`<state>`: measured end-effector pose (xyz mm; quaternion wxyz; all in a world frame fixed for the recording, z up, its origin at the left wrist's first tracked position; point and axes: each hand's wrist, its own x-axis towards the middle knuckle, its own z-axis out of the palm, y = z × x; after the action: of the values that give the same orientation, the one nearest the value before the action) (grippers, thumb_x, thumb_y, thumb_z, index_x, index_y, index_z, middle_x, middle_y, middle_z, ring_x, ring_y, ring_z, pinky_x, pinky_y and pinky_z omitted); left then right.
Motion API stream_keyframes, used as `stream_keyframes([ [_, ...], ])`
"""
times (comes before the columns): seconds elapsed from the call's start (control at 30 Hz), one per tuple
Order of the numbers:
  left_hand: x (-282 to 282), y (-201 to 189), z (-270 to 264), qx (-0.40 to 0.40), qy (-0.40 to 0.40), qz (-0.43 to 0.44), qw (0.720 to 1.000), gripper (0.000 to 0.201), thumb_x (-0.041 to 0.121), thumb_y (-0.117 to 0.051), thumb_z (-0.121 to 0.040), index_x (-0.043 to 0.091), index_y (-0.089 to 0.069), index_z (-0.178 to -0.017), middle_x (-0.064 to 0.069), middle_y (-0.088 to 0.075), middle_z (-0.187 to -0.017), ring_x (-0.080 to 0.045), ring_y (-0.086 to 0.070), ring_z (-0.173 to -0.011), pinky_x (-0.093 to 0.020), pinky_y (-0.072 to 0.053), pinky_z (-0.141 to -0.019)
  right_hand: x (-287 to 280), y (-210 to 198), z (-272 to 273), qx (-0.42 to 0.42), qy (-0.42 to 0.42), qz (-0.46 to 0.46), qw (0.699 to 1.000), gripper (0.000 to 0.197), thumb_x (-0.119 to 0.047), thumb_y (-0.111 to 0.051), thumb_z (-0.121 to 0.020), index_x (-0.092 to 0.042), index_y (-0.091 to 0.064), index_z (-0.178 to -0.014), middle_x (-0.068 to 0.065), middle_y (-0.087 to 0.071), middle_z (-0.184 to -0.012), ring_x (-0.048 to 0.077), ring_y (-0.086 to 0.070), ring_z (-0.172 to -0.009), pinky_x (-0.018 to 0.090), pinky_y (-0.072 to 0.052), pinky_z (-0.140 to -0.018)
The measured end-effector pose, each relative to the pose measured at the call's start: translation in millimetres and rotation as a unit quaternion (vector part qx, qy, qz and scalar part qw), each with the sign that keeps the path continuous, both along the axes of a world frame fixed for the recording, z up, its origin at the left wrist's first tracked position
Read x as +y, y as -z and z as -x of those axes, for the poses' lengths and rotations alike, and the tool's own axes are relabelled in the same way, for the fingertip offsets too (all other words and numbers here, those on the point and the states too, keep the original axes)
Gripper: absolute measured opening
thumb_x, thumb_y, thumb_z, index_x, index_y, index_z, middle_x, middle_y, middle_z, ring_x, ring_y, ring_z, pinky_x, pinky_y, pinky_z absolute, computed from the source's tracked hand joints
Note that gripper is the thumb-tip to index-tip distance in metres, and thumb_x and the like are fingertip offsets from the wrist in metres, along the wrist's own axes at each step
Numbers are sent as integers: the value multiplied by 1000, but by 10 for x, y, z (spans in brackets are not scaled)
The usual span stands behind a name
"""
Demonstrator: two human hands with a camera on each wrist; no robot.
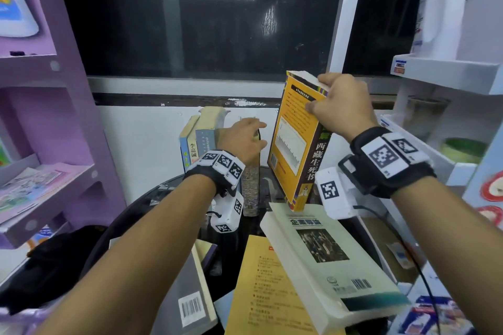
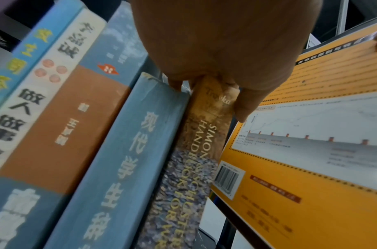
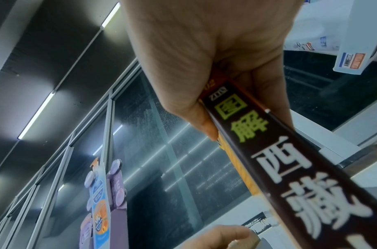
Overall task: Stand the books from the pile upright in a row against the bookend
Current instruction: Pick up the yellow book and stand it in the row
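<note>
Several books (image 1: pixel 200 134) stand upright in a row at the back of the dark round table (image 1: pixel 148 200). My left hand (image 1: pixel 255 136) grips the top of the row's rightmost book, a speckled brown-spined one (image 2: pixel 196 151), thumb on one side and fingers on the other, beside a blue-spined book (image 2: pixel 130 160). My right hand (image 1: pixel 321 95) grips the top corner of a yellow book with a dark spine (image 1: pixel 295 144), held upright just right of the row, its lower corner over the pile. That dark spine (image 3: pixel 289 160) runs out of my right hand (image 3: pixel 236 107). The bookend is hidden.
The pile near me holds a thick white book (image 1: pixel 321 258), an orange-yellow one (image 1: pixel 261 294) and a grey one with a barcode (image 1: pixel 187 296). A purple shelf unit (image 1: pixel 49 122) stands at the left, white shelves (image 1: pixel 449 76) at the right, and a dark window (image 1: pixel 201 13) behind.
</note>
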<state>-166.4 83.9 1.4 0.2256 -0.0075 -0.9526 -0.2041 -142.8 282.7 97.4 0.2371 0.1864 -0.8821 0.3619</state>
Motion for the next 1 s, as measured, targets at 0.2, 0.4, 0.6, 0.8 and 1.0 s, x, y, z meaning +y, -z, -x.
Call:
stream_keyframes([
  [0.2, -111, 39, 67, -6, 7, -36, 999, 46, 30, -62, -85, 30, -56, -130, -1, -32, -155, -25, -18, -145, -44, -14, -119, -185, 164, 232, 11, 5, 13, 1000, 31, -24, -65, -90, -16, -61, -120, 2, -65, -101, 21, -66, -91, 33, -56, -74],
  [0.4, -138, 30, 10, -5, 26, -25, 999, 49, 29, -60, -85, 24, -54, -133, -3, -44, -146, -21, -41, -132, -38, -31, -113, -367, 315, 405, 11, 15, 14, 1000, 35, -25, -64, -91, -15, -58, -124, 7, -68, -110, 24, -67, -92, 37, -58, -78],
  [0.6, -189, 57, 23, -23, 16, -32, 999, 66, 37, -56, -83, 22, -40, -145, -5, -40, -151, -22, -41, -135, -42, -34, -113, -543, 507, 517, -13, 32, 19, 999, 33, -25, -63, -90, -15, -58, -121, 7, -67, -102, 27, -66, -87, 44, -58, -77],
  [0.8, -187, 43, 8, -14, 14, -28, 999, 66, 33, -58, -86, 14, -37, -146, -8, -42, -149, -23, -40, -135, -34, -31, -112, -713, 661, 601, -36, 40, 4, 999, 34, -23, -62, -84, -20, -59, -118, 10, -68, -104, 32, -65, -89, 46, -57, -78],
  [1.0, -191, 40, 6, -15, 16, -21, 1000, 66, 38, -56, -84, 14, -41, -143, -9, -46, -146, -24, -43, -133, -37, -33, -111, -827, 777, 664, -47, 29, -10, 998, 33, -16, -61, -81, -16, -62, -114, 16, -68, -102, 37, -62, -93, 41, -54, -82],
])
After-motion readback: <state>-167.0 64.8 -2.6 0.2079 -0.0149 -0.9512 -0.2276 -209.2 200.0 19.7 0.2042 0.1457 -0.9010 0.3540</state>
